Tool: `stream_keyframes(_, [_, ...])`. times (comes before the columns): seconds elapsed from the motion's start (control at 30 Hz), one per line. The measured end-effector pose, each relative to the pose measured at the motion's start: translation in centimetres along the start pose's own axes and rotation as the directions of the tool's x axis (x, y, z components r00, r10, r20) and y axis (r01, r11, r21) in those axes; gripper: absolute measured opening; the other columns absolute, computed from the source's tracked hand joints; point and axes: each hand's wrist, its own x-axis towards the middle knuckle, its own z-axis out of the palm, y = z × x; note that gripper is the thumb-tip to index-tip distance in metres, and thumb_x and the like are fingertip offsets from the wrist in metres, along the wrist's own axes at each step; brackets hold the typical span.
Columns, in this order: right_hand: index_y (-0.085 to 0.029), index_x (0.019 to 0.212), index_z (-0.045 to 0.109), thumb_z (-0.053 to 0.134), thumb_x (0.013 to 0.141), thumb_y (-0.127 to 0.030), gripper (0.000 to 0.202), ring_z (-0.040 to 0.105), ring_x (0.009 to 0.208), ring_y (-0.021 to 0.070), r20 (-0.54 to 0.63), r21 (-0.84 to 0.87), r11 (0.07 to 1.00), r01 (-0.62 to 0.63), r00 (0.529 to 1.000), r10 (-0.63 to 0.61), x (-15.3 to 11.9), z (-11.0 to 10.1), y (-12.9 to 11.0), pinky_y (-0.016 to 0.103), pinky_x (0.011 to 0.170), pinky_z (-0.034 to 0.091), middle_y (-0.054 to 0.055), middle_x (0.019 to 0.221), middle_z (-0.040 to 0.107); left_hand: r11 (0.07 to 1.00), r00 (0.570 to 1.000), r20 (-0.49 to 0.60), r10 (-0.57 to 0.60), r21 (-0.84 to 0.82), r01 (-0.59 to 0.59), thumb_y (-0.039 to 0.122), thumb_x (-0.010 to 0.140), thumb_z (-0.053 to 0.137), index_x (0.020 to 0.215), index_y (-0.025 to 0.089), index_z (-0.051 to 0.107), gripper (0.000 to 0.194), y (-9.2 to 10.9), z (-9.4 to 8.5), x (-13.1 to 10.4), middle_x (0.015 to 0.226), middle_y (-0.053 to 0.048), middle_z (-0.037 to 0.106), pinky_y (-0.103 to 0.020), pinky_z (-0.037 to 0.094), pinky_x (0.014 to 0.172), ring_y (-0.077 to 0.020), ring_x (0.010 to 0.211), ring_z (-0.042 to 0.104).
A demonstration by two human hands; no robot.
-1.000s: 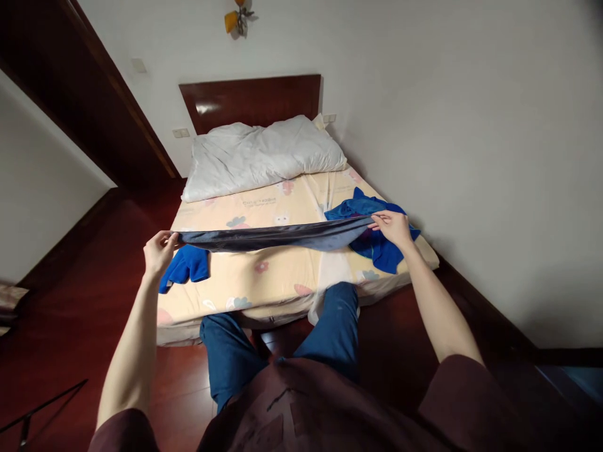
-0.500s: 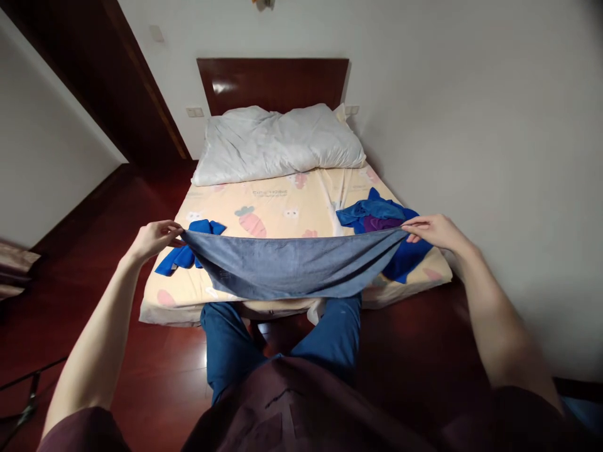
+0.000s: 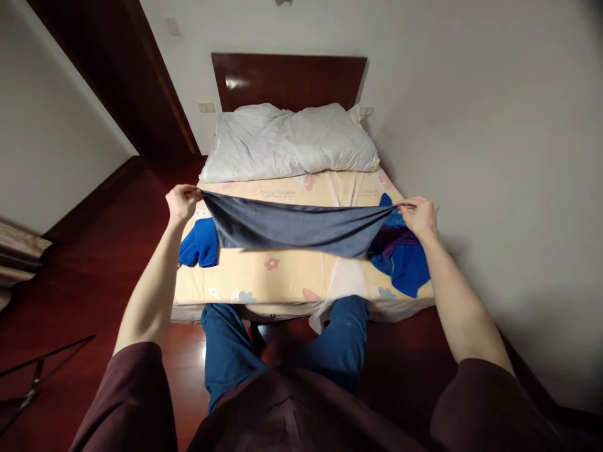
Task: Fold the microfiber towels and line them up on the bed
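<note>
A grey-blue towel (image 3: 292,227) hangs stretched between my two hands above the bed. My left hand (image 3: 183,202) pinches its upper left corner, fingers closed. At the other end my right hand (image 3: 419,215) is closed on the upper right corner. The towel's top edge is nearly straight and its lower edge hangs free over the sheet. Below my left hand lies a folded blue cloth (image 3: 201,243). Under and beside my right hand is a loose heap of blue and purple cloths (image 3: 400,251), partly hidden by the hand and towel.
The bed has a yellow printed sheet (image 3: 264,279), a white quilt (image 3: 292,144) bunched at the far end and a dark wooden headboard (image 3: 292,78). A wall (image 3: 494,157) runs along the right. On the left floor stands a black metal stand (image 3: 35,380).
Both hands have moved forward, away from me, carrying the towel further over the bed. The left hand has also risen and shifted right. The view has shifted slightly.
</note>
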Motion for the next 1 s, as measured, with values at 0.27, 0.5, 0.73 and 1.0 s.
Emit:
stream_keyframes(0.27, [-0.012, 0.093, 0.079, 0.064, 0.082, -0.018, 0.019, 0.074, 0.084, 0.0235, -0.139, -0.02, 0.993, 0.115, 0.983, -0.116, -6.4, 2.3, 2.8, 0.038, 0.083, 0.063, 0.014, 0.098, 0.077, 0.986, 0.986, -0.03, 0.161, -0.026, -0.162, 0.036, 0.094, 0.066, 0.103, 0.008, 0.074, 0.031, -4.2, -2.8, -6.8, 0.109, -0.009, 0.069, -0.031, 0.06, 0.087, -0.0146, 0.092, 0.068])
stream_keyframes(0.5, [-0.014, 0.086, 0.08, 0.059, 0.082, -0.024, 0.023, 0.075, 0.091, 0.0288, 0.148, -0.021, 0.998, -0.057, 0.987, 0.059, -15.6, 8.8, 7.9, 0.043, 0.091, 0.06, 0.017, 0.098, 0.079, 0.987, 0.937, 0.336, -0.097, 0.151, 0.048, 0.036, 0.084, 0.058, 0.083, 0.019, 0.077, 0.025, -11.2, 1.5, -17.5, 0.101, -0.009, 0.075, -0.03, 0.058, 0.079, -0.0225, 0.09, 0.07])
stream_keyframes(0.73, [-0.02, 0.076, 0.079, 0.059, 0.077, -0.015, 0.021, 0.077, 0.093, 0.0292, 0.389, -0.134, 0.978, -0.159, 0.899, 0.2, -21.7, 11.0, 10.6, 0.04, 0.092, 0.06, 0.014, 0.096, 0.08, 0.95, 0.841, 0.461, -0.285, 0.249, 0.186, 0.038, 0.078, 0.058, 0.08, 0.019, 0.077, 0.027, -14.4, 4.1, -24.2, 0.096, -0.014, 0.074, -0.037, 0.057, 0.081, -0.0262, 0.083, 0.069])
stream_keyframes(1.0, [-0.017, 0.082, 0.08, 0.061, 0.08, -0.019, 0.019, 0.076, 0.094, 0.029, 0.381, -0.132, 0.975, -0.179, 0.899, 0.217, -24.9, 10.6, 13.8, 0.04, 0.09, 0.06, 0.015, 0.101, 0.079, 0.915, 0.82, 0.421, -0.388, 0.281, 0.289, 0.057, 0.08, 0.061, 0.08, 0.016, 0.075, 0.043, -14.1, 2.8, -26.9, 0.095, -0.014, 0.071, -0.037, 0.055, 0.084, -0.0252, 0.084, 0.068])
